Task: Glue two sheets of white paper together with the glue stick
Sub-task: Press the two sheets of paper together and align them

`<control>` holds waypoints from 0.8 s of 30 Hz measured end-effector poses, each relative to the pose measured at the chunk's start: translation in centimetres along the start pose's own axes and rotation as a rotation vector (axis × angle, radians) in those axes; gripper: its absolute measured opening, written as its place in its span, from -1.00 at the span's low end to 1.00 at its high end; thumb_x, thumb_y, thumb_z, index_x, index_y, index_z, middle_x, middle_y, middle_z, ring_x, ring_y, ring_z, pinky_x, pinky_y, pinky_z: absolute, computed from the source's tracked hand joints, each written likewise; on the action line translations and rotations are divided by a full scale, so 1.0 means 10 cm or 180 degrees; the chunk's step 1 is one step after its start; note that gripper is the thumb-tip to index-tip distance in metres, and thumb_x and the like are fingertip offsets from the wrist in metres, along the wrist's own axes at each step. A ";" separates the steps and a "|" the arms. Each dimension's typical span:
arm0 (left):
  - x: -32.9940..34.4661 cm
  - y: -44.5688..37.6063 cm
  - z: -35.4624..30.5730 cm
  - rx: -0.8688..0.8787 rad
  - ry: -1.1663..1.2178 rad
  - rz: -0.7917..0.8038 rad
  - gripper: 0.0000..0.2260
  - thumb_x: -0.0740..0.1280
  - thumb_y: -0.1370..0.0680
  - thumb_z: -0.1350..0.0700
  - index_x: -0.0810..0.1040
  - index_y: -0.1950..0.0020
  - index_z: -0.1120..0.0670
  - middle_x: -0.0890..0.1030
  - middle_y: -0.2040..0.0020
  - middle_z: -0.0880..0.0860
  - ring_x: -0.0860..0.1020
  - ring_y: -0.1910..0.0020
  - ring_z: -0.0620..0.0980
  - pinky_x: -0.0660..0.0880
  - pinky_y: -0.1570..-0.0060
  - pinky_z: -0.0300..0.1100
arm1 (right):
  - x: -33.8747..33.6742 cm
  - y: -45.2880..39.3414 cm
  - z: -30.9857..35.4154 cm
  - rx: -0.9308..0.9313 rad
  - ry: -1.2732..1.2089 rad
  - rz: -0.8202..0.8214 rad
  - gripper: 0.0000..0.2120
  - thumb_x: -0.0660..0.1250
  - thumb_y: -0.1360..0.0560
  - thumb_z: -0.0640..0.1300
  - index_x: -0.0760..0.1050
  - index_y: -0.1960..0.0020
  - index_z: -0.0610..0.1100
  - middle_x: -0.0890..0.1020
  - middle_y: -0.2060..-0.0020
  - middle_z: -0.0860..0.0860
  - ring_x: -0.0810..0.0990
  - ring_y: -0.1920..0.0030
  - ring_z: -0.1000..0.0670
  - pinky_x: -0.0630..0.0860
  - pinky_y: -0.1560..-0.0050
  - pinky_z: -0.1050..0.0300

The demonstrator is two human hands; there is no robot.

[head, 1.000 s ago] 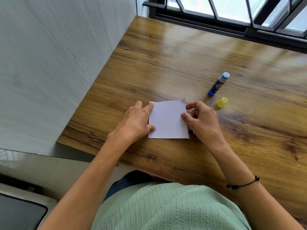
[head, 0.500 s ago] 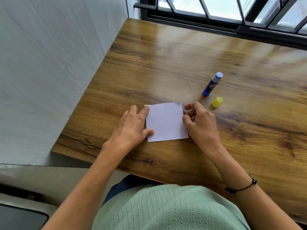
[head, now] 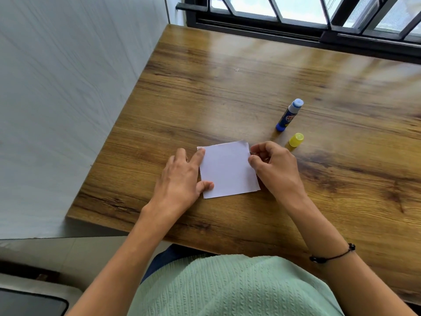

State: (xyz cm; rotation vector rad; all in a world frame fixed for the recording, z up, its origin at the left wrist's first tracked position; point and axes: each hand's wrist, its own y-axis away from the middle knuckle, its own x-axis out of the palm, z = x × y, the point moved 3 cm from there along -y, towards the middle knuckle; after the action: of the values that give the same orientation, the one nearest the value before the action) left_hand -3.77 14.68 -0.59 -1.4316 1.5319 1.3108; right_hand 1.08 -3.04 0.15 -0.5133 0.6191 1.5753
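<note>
Finding 1, change over the last second. The top sheet [head: 227, 171] now sits squarer over the lower sheet [head: 245, 141], which shows only as a thin sliver at the 12 o'clock edge and along the 3 o'clock edge. Your right hand [head: 273, 166] has drawn in from a looser hold to a tight grip at the 3 o'clock edge. I judge from this that you are in the alignment and pressing step, with gluing most likely done, though no glue is visible on either sheet.

Finding 2, fingers. Your left hand [head: 180, 181] lies flat on the counter [head: 227, 94] at the 9 o'clock side of the paper, fingers straight and slightly spread; the index tip rests on the top-left corner and the thumb tip on the lower left edge. Your right-hand fingers are curled, with thumb and index meeting at the upper 3 o'clock edge. They appear to pinch the paper there, but whether they hold 1 sheet or both I cannot tell.

Finding 3, tools. The glue stick [head: 288, 116] stands uncapped at 1 o'clock from the paper, well apart from it. Its yellow cap [head: 296, 139] stands just beside your right knuckles, at 2 o'clock.

Risk noted: the offset at the 12 o'clock edge may set in place if pressed now.
</note>
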 end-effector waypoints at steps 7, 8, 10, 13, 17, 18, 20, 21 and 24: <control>0.01 0.00 -0.01 -0.0033 0.0027 -0.0022 -0.31 0.33 -0.44 -0.13 0.07 -0.46 -0.05 0.32 -0.17 0.12 0.35 -0.16 0.09 0.37 -0.11 -0.06 | 0.07 -0.05 0.04 -0.0021 0.0220 0.0090 -0.78 0.38 -0.43 -0.10 0.52 -0.06 -0.11 0.48 0.33 0.14 0.51 0.21 0.08 0.54 0.08 0.07; 0.01 0.01 -0.02 -0.0026 0.0034 -0.0034 -0.31 0.33 -0.44 -0.13 0.07 -0.46 -0.05 0.32 -0.16 0.12 0.35 -0.15 0.09 0.37 -0.11 -0.07 | 0.07 -0.05 0.04 -0.0010 0.0247 0.0091 -0.77 0.38 -0.43 -0.09 0.52 -0.06 -0.11 0.47 0.33 0.14 0.51 0.21 0.06 0.55 0.07 0.05; 0.02 0.01 -0.02 -0.0010 0.0048 -0.0051 -0.31 0.32 -0.44 -0.14 0.06 -0.46 -0.05 0.32 -0.15 0.12 0.34 -0.13 0.09 0.37 -0.09 -0.07 | 0.08 -0.07 0.04 0.0034 0.0284 0.0102 -0.77 0.39 -0.42 -0.08 0.51 -0.05 -0.10 0.47 0.34 0.14 0.51 0.20 0.05 0.54 0.06 0.01; 0.02 0.01 -0.02 -0.0005 0.0064 -0.0064 -0.30 0.32 -0.44 -0.15 0.06 -0.46 -0.04 0.31 -0.15 0.12 0.34 -0.12 0.08 0.37 -0.09 -0.07 | 0.09 -0.12 0.05 0.0147 0.0313 0.0141 -0.82 0.39 -0.41 -0.08 0.50 0.01 -0.08 0.47 0.33 0.12 0.52 0.18 0.02 0.53 0.07 -0.01; 0.02 0.02 -0.01 -0.0008 0.0086 -0.0059 -0.30 0.32 -0.44 -0.15 0.05 -0.46 -0.05 0.31 -0.15 0.11 0.34 -0.13 0.07 0.38 -0.09 -0.07 | 0.13 -0.15 0.05 0.0177 0.0329 0.0277 -0.86 0.40 -0.40 -0.08 0.48 0.08 -0.05 0.46 0.33 0.11 0.50 0.18 0.02 0.48 0.13 0.04; 0.02 0.02 -0.01 -0.0008 0.0085 -0.0054 -0.30 0.32 -0.44 -0.15 0.05 -0.46 -0.05 0.31 -0.15 0.12 0.33 -0.14 0.07 0.38 -0.09 -0.07 | 0.14 -0.15 0.06 0.0143 0.0336 0.0291 -0.85 0.40 -0.40 -0.08 0.47 0.07 -0.05 0.45 0.33 0.11 0.49 0.19 0.02 0.45 0.16 0.06; 0.03 0.01 -0.01 -0.0009 0.0078 -0.0050 -0.30 0.32 -0.44 -0.15 0.05 -0.46 -0.05 0.31 -0.16 0.12 0.33 -0.14 0.08 0.37 -0.09 -0.07 | 0.15 -0.15 0.07 0.0060 0.0378 0.0277 -0.80 0.39 -0.40 -0.09 0.45 0.02 -0.05 0.47 0.28 0.07 0.48 0.18 0.01 0.44 0.16 0.05; 0.03 0.01 -0.01 -0.0011 0.0076 -0.0051 -0.30 0.32 -0.44 -0.15 0.05 -0.46 -0.05 0.31 -0.15 0.12 0.33 -0.14 0.08 0.37 -0.09 -0.07 | 0.15 -0.17 0.09 0.0025 0.0416 0.0254 -0.77 0.39 -0.40 -0.10 0.44 -0.02 -0.06 0.48 0.23 0.05 0.48 0.15 0.00 0.46 0.14 0.03; 0.03 0.01 -0.02 -0.0013 0.0064 -0.0065 -0.30 0.32 -0.43 -0.15 0.05 -0.46 -0.05 0.31 -0.15 0.12 0.34 -0.13 0.08 0.37 -0.08 -0.07 | 0.13 -0.25 0.12 -0.0018 0.0610 0.0215 -0.75 0.38 -0.40 -0.11 0.46 -0.06 -0.07 0.49 0.10 -0.01 0.49 0.07 -0.04 0.51 0.03 -0.05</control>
State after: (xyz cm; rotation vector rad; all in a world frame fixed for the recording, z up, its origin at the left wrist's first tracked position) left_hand -3.88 14.38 -0.84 -1.4633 1.5248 1.2917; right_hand 3.48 -1.19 -0.05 -0.6585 0.7843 1.6031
